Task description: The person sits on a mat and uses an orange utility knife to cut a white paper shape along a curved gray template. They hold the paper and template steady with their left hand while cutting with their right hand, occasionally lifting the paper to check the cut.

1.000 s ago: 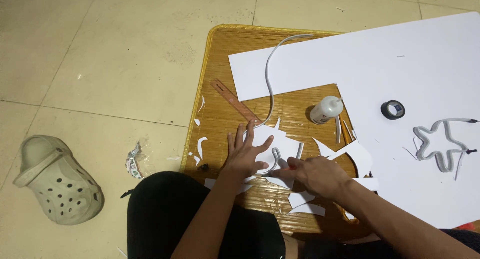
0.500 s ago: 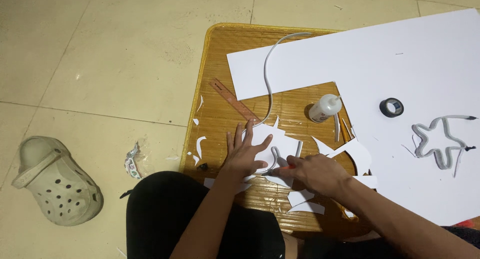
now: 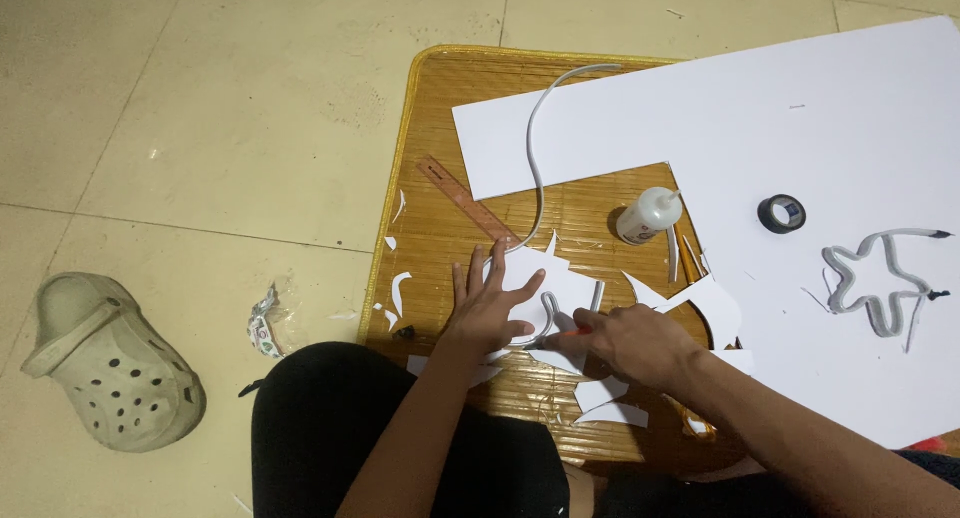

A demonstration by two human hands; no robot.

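Note:
My left hand (image 3: 490, 303) lies flat, fingers spread, on a white cut-out paper piece (image 3: 535, 278) on a bamboo mat (image 3: 440, 128). My right hand (image 3: 630, 340) is closed around a thin orange tool (image 3: 572, 331), its tip touching a bent grey strip (image 3: 548, 313) at the paper's edge. A long white strip (image 3: 538, 148) curves up from the paper over the big white sheet (image 3: 760, 108).
A white glue bottle (image 3: 648, 215) lies beside a brown ruler (image 3: 470, 203). A black tape roll (image 3: 781, 213) and a star-shaped strip outline (image 3: 880, 278) rest on the sheet. Paper scraps (image 3: 610, 398) litter the mat. A beige clog (image 3: 105, 363) and a wrapper (image 3: 265, 323) lie on the tiled floor.
The view has shifted slightly. Both hands stay on the paper piece in almost the same place.

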